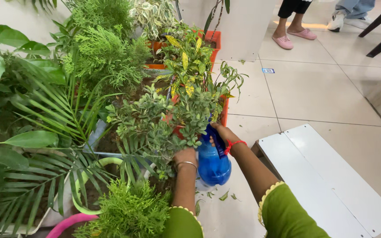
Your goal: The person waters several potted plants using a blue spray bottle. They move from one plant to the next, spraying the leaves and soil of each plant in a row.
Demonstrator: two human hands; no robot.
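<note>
The right hand is wrapped around the top of a blue spray bottle and holds it tight. A red thread sits on that wrist. The bottle hangs just above the pale tiled floor, right beside a small bushy plant with little round green leaves. The left hand is pushed into the bottom of that bushy plant, just left of the bottle. Its fingers are hidden in the leaves, so one cannot tell if it is gripping a stem or only touching. A thin metal bangle is on the left wrist. Both arms wear green sleeves with a yellow edge. Behind the bushy plant stands a plant with yellow and green leaves in an orange pot. To the left of the bushy plant are long palm leaves, and farther back a feathery green bush. In front of the bushy plant, close to the person, grows another feathery plant, next to a pink pot rim. A few cut leaves lie on the floor under the bottle. To the right of the bottle lies a flat white board. Far behind the bottle, another person's feet in pink slippers stand on the floor.
</note>
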